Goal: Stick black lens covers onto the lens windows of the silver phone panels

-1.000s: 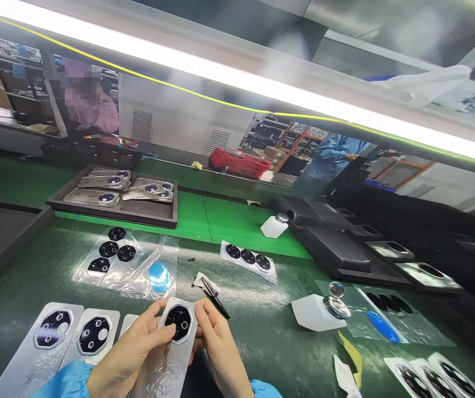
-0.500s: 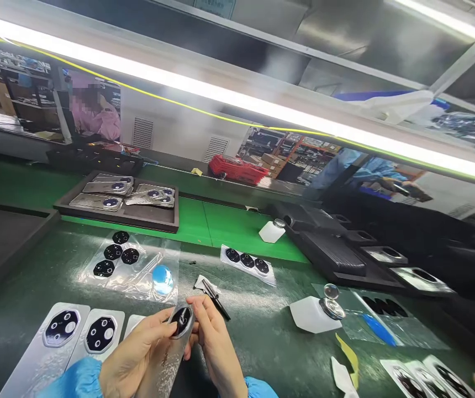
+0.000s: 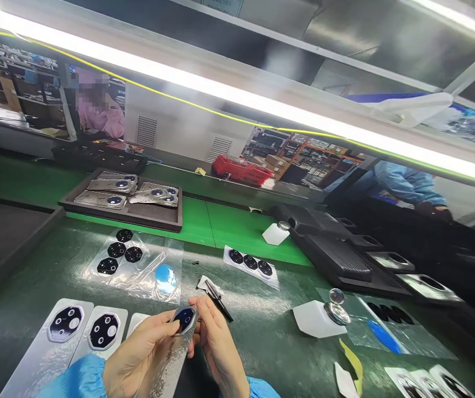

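Between my hands is a silvery phone back cover [image 3: 167, 359] with a dark camera disc [image 3: 185, 319] at its upper end. My left hand [image 3: 138, 348] grips its left side, the thumb lying against the disc's edge. At the upper right edge, my right hand [image 3: 216, 342] pinches the cover; some of its fingers are hidden behind it. Left of my hands lie more covers, one phone back cover [image 3: 66, 326] with a black camera disc and another cover [image 3: 103, 331] beside it. Just beyond my hands, black tweezers [image 3: 218, 301] rest by a crumpled white wipe [image 3: 208, 284].
A dark tray [image 3: 150, 215] holds several covers. Black camera discs [image 3: 116, 250] lie on clear film near a blue round piece [image 3: 165, 279]. At right stand a white bottle [image 3: 318, 319], a yellow strip [image 3: 351, 359] and black trays [image 3: 345, 260]. Co-workers are behind the bench.
The view has shifted slightly, so the bench things sit a little further right. Both hands keep hold of the cover; the disc's glare has changed. A hand at the lower right has mostly left view.
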Demonstrator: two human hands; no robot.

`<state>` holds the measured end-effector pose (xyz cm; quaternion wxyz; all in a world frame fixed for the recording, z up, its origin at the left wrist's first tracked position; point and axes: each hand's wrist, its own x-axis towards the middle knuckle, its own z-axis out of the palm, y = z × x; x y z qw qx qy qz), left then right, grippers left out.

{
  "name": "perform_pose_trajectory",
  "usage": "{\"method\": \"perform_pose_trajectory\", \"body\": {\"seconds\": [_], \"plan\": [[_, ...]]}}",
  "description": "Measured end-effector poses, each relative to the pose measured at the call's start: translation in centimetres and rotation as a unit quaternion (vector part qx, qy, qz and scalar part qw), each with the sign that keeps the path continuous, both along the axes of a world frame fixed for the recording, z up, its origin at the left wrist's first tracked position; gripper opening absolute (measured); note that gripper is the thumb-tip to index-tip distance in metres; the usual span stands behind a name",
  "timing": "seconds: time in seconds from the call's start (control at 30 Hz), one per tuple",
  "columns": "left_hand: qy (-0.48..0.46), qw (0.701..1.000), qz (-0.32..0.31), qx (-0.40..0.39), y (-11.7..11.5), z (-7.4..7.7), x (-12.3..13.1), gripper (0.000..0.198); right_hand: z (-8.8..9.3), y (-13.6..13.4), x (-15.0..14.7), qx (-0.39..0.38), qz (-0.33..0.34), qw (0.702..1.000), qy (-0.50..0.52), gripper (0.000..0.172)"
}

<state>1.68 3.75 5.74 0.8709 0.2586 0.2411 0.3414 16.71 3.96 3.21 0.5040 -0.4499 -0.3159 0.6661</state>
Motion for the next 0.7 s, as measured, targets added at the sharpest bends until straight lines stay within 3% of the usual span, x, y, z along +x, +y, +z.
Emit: {"method": "perform_pose_trajectory", "body": {"seconds": [0.47, 0.6, 0.7], "plan": [[0.011, 0.998, 0.028, -0.051, -0.4, 0.1, 0.1, 0.028, -0.7, 0.1, 0.0, -0.024, -0.005, 1.0, 0.01, 0.055], [0.092, 0.994, 0.058, -0.018, -0.4, -0.4, -0.2, 0.042, -0.5, 0.0, 0.2, -0.012, -0.002, 1.0, 0.012, 0.052], [0.194, 0.971, 0.126, 0.061, -0.2, -1.0, -0.7, 0.059, -0.1, -0.1, 0.5, 0.023, 0.054, 0.998, -0.028, 0.048]]}}
